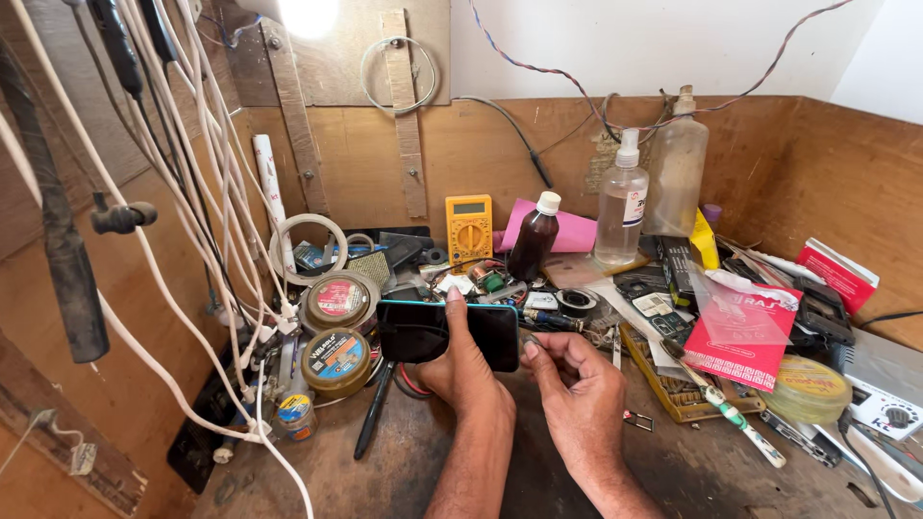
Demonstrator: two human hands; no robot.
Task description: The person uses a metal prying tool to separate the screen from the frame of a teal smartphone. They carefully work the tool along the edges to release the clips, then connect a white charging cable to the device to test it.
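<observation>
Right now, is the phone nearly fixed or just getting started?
Looks early, I'd guess. The phone is in one piece, with its dark screen facing up, held by the left hand. The right hand pinches something tiny at its right edge. A small metal tray lies out on the table. Nothing is opened yet.

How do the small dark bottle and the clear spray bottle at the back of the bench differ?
The dark bottle is brown, nearly opaque and short; the clear spray bottle is see-through and taller. The dark bottle has a plain white screw cap, while the spray bottle has a white pump nozzle. The dark bottle stands nearer the yellow multimeter. Both stand upright against the wooden back wall.
</observation>
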